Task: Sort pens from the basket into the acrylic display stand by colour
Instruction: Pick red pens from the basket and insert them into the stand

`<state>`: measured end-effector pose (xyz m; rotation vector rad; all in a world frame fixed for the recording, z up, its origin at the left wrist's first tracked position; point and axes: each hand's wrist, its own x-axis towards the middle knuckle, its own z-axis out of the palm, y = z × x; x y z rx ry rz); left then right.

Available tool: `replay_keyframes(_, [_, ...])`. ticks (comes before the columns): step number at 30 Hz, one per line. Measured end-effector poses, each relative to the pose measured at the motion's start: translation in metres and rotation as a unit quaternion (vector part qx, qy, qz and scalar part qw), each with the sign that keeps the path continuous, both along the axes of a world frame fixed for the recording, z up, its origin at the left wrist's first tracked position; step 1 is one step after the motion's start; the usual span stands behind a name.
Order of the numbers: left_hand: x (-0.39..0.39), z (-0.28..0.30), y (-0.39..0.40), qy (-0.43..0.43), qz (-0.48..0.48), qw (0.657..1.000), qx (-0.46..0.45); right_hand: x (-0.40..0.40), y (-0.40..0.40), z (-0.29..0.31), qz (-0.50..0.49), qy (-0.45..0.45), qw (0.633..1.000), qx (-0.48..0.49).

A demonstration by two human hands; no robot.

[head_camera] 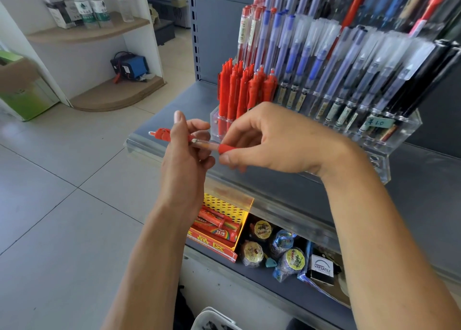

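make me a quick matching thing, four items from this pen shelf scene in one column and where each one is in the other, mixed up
Items
1. red pen
2. bunch of red pens
3. yellow perforated box
4. water bottles

Places
A. on the white corner shelf, far left
B. held level between the left hand and right hand
C. on the lower shelf, beneath the hands
D. standing in the left end of the acrylic display stand

Pairs: 1-B, 2-D, 3-C, 4-A
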<state>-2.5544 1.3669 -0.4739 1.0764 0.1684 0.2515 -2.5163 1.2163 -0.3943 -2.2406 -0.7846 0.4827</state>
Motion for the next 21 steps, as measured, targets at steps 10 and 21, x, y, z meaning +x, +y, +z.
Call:
replay_keyframes(10, [-0.002,-0.003,-0.001,-0.057,-0.014,0.998,0.034,0.014,-0.033,0.006,-0.108,-0.081,0.990,-0.049])
replay_keyframes(21, [-0.007,-0.001,-0.010,-0.116,-0.032,0.981,0.150,0.012,-0.024,0.002,-0.054,-0.089,0.994,0.033])
